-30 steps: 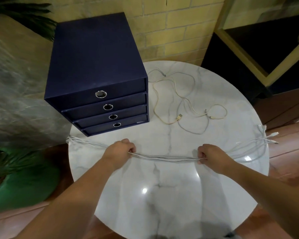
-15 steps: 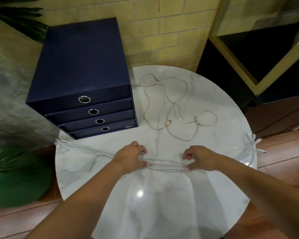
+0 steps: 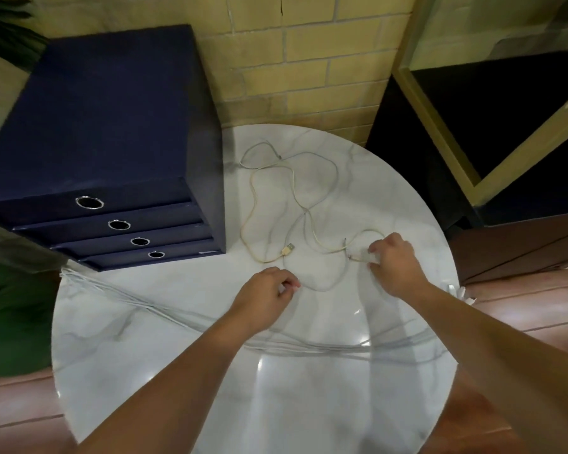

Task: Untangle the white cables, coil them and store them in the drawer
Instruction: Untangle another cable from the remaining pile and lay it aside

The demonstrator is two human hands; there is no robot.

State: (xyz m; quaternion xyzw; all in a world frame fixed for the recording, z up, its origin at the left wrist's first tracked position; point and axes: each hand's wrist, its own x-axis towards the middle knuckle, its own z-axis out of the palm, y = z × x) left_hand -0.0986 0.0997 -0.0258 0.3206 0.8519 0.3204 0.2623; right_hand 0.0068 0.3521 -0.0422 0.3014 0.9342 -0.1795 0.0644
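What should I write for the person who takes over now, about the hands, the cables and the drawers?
Left hand: fingers curled beside the tangled cables; grip unclear.
Right hand: pinches the right end of that tangle.
Cable bundle: laid straight across the table, in no hand.
Drawer box: all four drawers closed.
Nothing coiled or stored yet. Left to do: untangle, coil, store.

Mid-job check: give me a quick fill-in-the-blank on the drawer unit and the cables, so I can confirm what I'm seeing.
The navy drawer unit has ___ drawers. Every one of them is ___. The right hand grips the loose cables, which are ___, unlike the straight bundle lying across the table.
Missing words: four; closed; tangled.
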